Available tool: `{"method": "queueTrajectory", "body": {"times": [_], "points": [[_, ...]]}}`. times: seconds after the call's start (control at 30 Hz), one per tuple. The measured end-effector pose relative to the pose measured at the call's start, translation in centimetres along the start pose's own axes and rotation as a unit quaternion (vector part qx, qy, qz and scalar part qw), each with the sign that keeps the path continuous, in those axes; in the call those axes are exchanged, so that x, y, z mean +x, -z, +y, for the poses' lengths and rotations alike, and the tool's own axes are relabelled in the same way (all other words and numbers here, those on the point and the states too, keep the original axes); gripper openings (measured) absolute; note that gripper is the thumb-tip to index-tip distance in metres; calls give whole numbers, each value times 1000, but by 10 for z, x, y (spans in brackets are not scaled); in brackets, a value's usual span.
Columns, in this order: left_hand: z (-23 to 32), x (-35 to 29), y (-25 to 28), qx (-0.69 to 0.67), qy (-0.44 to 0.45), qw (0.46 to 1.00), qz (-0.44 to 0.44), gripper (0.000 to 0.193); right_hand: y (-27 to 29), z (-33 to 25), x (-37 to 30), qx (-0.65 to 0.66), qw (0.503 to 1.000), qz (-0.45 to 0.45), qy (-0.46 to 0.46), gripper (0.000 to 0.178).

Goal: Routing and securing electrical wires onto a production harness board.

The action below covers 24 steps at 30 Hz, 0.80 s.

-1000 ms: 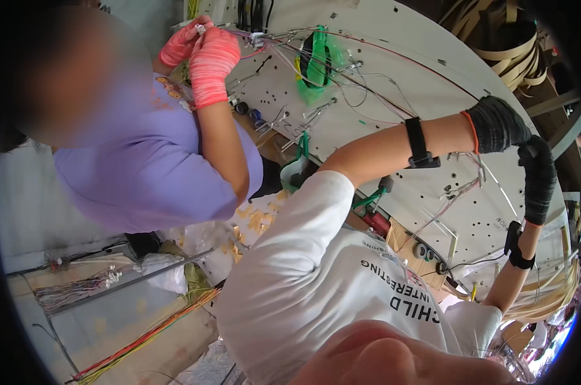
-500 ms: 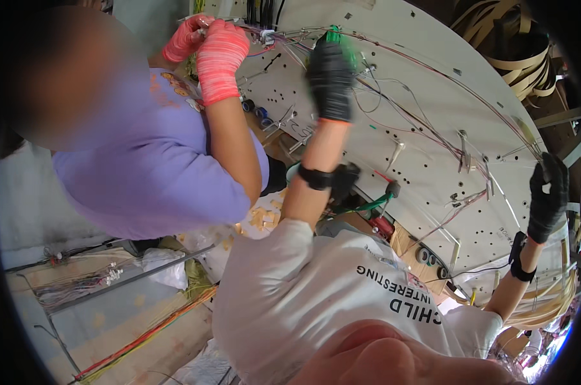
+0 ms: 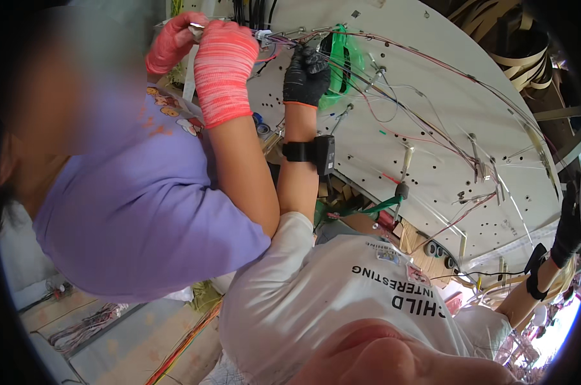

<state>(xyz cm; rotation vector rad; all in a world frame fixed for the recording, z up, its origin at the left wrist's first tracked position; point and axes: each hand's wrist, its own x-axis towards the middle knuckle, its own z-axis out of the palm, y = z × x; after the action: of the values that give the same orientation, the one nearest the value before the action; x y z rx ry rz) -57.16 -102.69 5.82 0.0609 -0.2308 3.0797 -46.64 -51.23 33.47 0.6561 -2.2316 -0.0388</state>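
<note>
Hands on the harness board, co-worker close on our left.

Our left hand (image 3: pixel 306 70), in a black glove, closes on a bundle of coloured wires (image 3: pixel 284 42) near the top of the white pegged board (image 3: pixel 431 96), just beside a green plastic bag (image 3: pixel 342 61). Our right hand (image 3: pixel 569 224) rests at the board's far right edge; we cannot tell its grip. A co-worker's pink-gloved hands (image 3: pixel 223 64) work the same bundle, their forearm crossing ours.
</note>
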Motion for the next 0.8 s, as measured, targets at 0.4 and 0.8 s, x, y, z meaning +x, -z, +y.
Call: {"method": "queueTrajectory", "body": {"times": [0.4,0.8], "points": [[-9,-9,0,279,-321,899,110,16,0,-1,2,-4,999,-16,-49,17],[-37,-15,-42,549,-337,735,213,15,-37,46,15,179,923,-97,-326,24]]}}
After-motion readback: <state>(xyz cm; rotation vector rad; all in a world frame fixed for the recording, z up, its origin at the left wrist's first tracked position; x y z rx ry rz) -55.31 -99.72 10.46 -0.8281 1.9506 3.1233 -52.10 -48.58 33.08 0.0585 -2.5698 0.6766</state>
